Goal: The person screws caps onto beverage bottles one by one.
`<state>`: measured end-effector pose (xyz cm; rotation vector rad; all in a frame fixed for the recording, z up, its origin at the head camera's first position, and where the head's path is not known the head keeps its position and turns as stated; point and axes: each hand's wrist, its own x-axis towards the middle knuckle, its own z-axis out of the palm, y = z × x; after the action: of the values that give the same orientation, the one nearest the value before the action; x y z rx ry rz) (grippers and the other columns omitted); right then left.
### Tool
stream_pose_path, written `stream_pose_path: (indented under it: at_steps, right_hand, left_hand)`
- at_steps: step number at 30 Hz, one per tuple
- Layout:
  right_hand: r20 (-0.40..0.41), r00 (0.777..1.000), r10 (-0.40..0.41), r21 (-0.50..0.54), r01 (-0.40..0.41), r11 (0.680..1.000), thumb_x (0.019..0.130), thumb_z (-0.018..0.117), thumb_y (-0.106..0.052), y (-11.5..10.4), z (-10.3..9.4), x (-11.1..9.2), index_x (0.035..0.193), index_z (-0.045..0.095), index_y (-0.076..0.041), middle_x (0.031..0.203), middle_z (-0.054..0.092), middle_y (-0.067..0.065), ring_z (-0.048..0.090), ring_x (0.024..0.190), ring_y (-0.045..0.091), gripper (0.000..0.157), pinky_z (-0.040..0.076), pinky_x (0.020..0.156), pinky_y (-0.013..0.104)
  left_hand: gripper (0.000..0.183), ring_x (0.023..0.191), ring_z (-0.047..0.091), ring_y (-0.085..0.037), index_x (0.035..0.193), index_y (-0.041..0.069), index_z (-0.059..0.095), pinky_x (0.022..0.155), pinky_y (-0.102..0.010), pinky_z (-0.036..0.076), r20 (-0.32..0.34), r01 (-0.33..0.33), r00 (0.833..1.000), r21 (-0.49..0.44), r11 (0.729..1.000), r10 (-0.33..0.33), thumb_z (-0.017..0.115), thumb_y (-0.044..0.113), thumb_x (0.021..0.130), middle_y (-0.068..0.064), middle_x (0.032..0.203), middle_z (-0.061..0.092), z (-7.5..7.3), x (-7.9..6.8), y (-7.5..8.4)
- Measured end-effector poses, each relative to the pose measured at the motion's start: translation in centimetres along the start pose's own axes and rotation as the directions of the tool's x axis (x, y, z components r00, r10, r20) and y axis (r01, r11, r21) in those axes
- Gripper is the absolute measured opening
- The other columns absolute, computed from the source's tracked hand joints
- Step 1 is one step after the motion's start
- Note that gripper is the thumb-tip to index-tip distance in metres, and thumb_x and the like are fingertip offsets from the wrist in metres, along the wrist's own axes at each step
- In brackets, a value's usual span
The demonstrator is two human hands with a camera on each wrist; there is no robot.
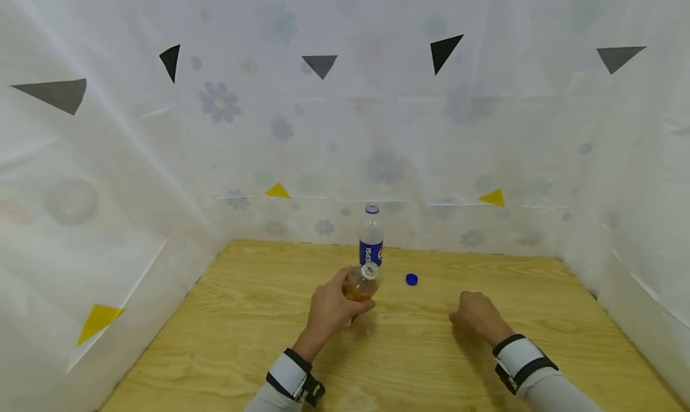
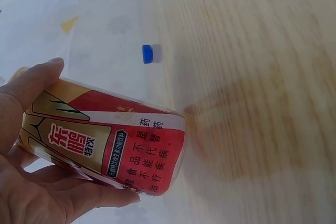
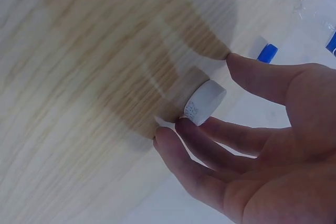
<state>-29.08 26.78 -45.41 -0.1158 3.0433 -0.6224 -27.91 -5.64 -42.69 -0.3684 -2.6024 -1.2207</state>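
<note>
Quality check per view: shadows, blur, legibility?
Head: soft shadow beside the right hand; left wrist: diffuse-edged shadow on the table, large characters on the red-and-gold bottle legible; right wrist: overlapping hand shadows, small markings on the white cap unreadable.

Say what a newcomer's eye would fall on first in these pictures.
Probably the red-and-gold Dongpeng bottle, uncapped and gripped by the left hand near the middle of the wooden table. Next comes the uncapped Pepsi bottle standing behind it, with a blue cap lying to its right. The right-wrist view adds a white cap between the right hand's thumb and fingers.
</note>
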Motion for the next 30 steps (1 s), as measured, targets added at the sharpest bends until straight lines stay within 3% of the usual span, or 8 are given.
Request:
stream_pose_path:
  at_steps: [10, 19, 23, 26, 30]
  right_hand:
    - [-0.027, 0.999, -0.031, -0.055, 0.029, 0.998, 0.085, 0.057, -0.001, 0.3, 0.3, -0.1, 0.078, 0.053, 0.001, 0.062, 0.041, 0.003, 0.040, 0.054, 0.016, 0.009, 0.032, 0.050, 0.027]
    - [-0.060, 0.997, -0.057, -0.109, 0.050, 0.993, 0.090, 0.056, 0.001, 0.2, 0.8, -0.1, 0.084, 0.058, 0.009, 0.063, 0.048, 0.008, 0.044, 0.055, 0.019, 0.010, 0.035, 0.049, 0.028]
    - [-0.085, 0.992, -0.094, -0.144, 0.081, 0.986, 0.092, 0.055, 0.001, -0.2, 1.0, -0.3, 0.093, 0.060, 0.014, 0.071, 0.055, 0.015, 0.053, 0.061, 0.024, 0.014, 0.042, 0.050, 0.034]
    - [-0.120, 0.987, -0.110, -0.170, 0.089, 0.981, 0.094, 0.058, -0.003, -0.9, 1.0, -0.5, 0.098, 0.062, 0.013, 0.077, 0.058, 0.019, 0.058, 0.067, 0.027, 0.017, 0.047, 0.054, 0.038]
    - [-0.186, 0.972, -0.143, -0.168, 0.112, 0.979, 0.098, 0.060, -0.009, -2.2, 0.7, -0.6, 0.093, 0.063, 0.005, 0.076, 0.055, 0.015, 0.055, 0.068, 0.027, 0.015, 0.044, 0.057, 0.038]
  left_hand:
    - [0.075, 0.099, 0.073, -0.026, 0.139, 0.021, 0.058, 0.074, -0.040, 0.059, 0.009, -0.002, 1.000, 0.021, 1.000, 0.002, 0.089, 0.044, 0.075, -0.007, 0.118, 0.074, 0.2, 0.1, 0.0]
    - [0.075, 0.098, 0.073, -0.027, 0.140, 0.020, 0.058, 0.072, -0.041, 0.058, 0.003, -0.018, 1.000, 0.011, 1.000, 0.018, 0.089, 0.042, 0.075, -0.008, 0.117, 0.074, 0.2, 0.2, 0.1]
    - [0.074, 0.097, 0.073, -0.026, 0.138, 0.020, 0.059, 0.072, -0.041, 0.058, -0.006, -0.014, 1.000, 0.022, 1.000, 0.014, 0.090, 0.041, 0.074, -0.008, 0.116, 0.074, 0.2, 0.2, 0.1]
    - [0.074, 0.095, 0.073, -0.026, 0.138, 0.020, 0.059, 0.071, -0.040, 0.058, -0.006, -0.019, 1.000, 0.028, 0.999, 0.019, 0.090, 0.041, 0.074, -0.007, 0.115, 0.074, 0.3, 0.2, 0.1]
    - [0.074, 0.092, 0.073, -0.025, 0.138, 0.020, 0.059, 0.069, -0.038, 0.057, 0.000, -0.026, 1.000, 0.028, 0.999, 0.026, 0.090, 0.041, 0.074, -0.007, 0.112, 0.075, 0.2, 0.2, 0.2]
